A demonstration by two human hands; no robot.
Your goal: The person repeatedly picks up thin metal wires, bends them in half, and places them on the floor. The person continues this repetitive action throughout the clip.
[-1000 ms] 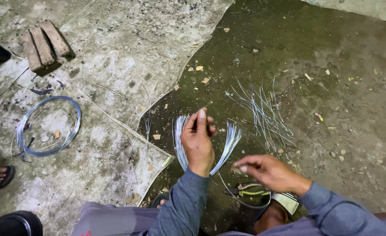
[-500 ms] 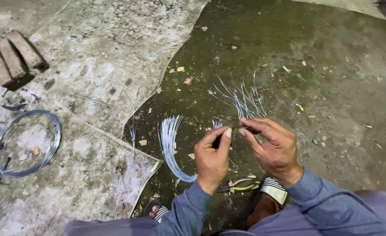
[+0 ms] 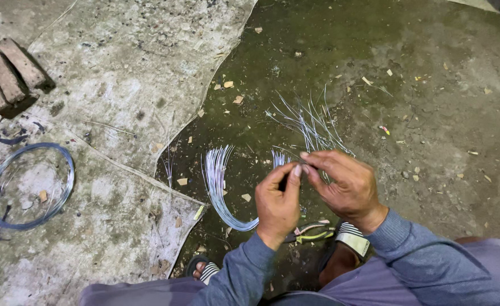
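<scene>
My left hand [image 3: 278,201] and my right hand [image 3: 343,184] meet above the dark wet floor, fingertips pinched together on a thin strand of wire [image 3: 301,163]. A curved bundle of cut silver wire [image 3: 218,181] lies on the floor just left of my left hand, fanned at its upper end. A loose spread of straight cut wires [image 3: 309,122] lies beyond my right hand. A pair of pliers with pale handles [image 3: 312,232] rests on the ground under my wrists.
A round coil of wire [image 3: 29,184] lies at far left on pale sacking [image 3: 108,85]. Stacked bricks [image 3: 9,71] sit at upper left. My sandalled feet [image 3: 349,243] are under my arms. Wood chips litter the floor.
My right hand has come up from the ground to meet my left hand. Both now pinch a wire strand. The view has shifted, so the coil and bricks sit further left.
</scene>
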